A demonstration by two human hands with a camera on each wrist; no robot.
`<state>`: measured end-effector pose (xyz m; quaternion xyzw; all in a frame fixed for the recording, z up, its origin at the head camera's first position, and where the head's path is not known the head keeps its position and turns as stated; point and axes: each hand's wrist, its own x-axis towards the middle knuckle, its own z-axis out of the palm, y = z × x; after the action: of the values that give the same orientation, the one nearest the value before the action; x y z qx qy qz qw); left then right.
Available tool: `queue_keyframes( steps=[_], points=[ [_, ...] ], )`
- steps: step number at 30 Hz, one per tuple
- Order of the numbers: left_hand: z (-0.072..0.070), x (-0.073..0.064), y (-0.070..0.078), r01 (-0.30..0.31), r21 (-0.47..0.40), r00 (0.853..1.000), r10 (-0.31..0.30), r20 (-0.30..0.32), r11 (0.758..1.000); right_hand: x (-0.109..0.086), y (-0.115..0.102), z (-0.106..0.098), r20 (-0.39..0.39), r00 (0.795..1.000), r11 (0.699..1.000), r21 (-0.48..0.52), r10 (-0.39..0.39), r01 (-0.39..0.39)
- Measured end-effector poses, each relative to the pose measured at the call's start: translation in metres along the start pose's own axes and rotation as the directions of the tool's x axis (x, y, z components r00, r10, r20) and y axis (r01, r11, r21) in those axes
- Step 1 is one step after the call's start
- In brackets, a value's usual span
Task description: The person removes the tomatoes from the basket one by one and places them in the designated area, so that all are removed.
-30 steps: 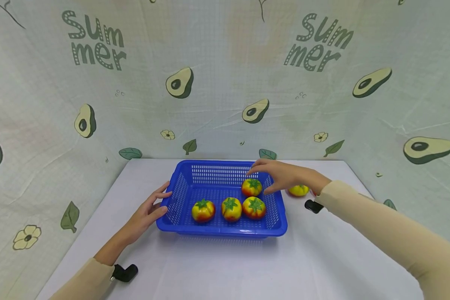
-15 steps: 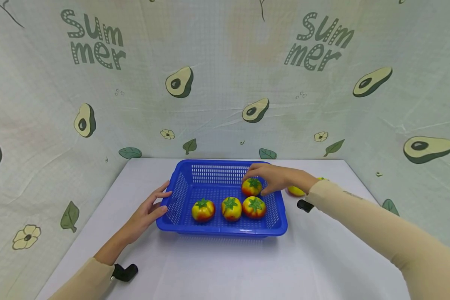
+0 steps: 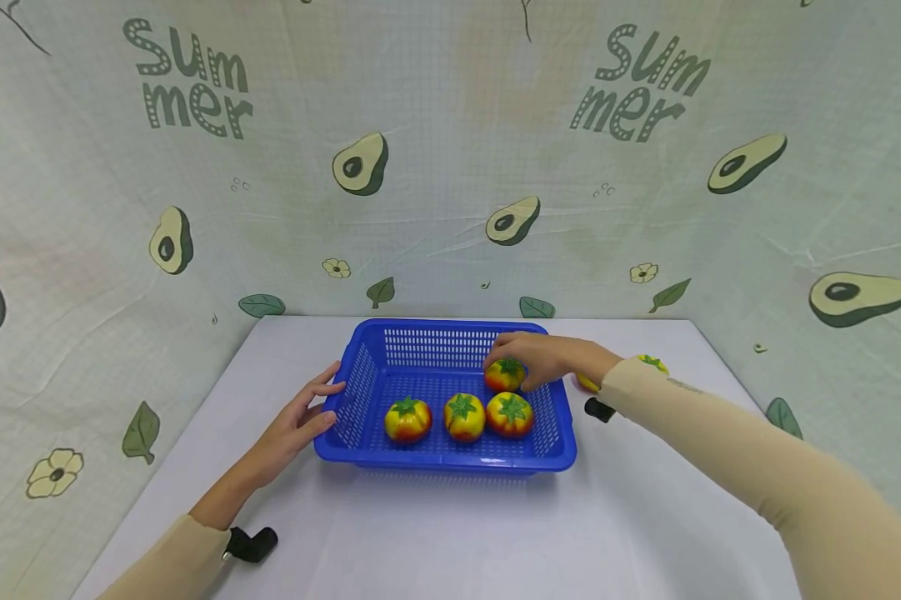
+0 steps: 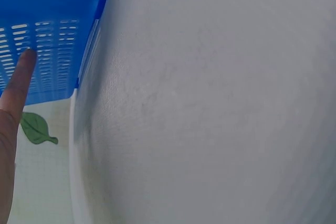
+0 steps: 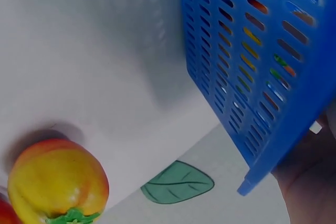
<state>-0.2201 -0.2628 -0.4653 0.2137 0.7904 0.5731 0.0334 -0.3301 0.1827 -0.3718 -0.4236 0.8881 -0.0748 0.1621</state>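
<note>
A blue plastic basket (image 3: 450,463) with slotted walls holds several red-and-yellow toy tomatoes with green leafy tops. My right hand (image 3: 543,357) reaches over the basket's right side and grips the back-right tomato (image 3: 503,378) between fingers and thumb. Just in front of it lies another tomato (image 3: 510,415), with a third tomato (image 3: 463,418) beside that and one more tomato (image 3: 408,421) farther left. At the basket's left side, my left hand (image 3: 288,433) touches the rim with fairly straight fingers. In the left wrist view, a finger (image 4: 20,80) lies against the slotted wall.
Outside the basket, to the right, a tomato (image 3: 587,383) and another tomato (image 3: 653,362) are partly hidden by my right arm. One tomato (image 5: 58,179) shows large in the right wrist view. A printed cloth (image 3: 435,167) rises behind the white table (image 3: 450,533).
My right hand has moved left and down onto the back-right tomato, and its fingers have closed round it. That tomato has tipped slightly. The left hand stays at the rim.
</note>
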Motion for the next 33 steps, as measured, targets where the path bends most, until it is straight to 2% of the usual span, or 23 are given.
queue_keyframes(
  steps=[5,13,19,23,33],
  points=[
    [0.000,0.000,0.000,0.004,0.005,1.000,-0.004,0.002,1.000,0.005,0.004,0.007,0.013,1.000,1.000,-0.017,0.005,-0.005],
    [0.000,0.001,0.000,0.008,0.012,1.000,-0.008,-0.007,1.000,0.009,0.005,0.011,-0.047,0.999,0.999,-0.042,-0.002,0.000],
    [0.000,0.000,-0.002,0.008,0.014,1.000,-0.008,-0.005,1.000,0.013,0.005,0.016,-0.066,0.998,0.999,-0.047,0.011,-0.014],
    [0.000,0.000,-0.002,0.009,0.012,1.000,-0.009,-0.004,1.000,0.013,0.005,0.018,-0.078,0.997,0.999,-0.049,-0.010,0.006],
    [0.001,-0.001,-0.002,0.005,0.010,1.000,-0.005,-0.006,1.000,0.013,0.004,0.017,-0.069,0.998,0.999,-0.039,-0.004,0.002]
  ],
)
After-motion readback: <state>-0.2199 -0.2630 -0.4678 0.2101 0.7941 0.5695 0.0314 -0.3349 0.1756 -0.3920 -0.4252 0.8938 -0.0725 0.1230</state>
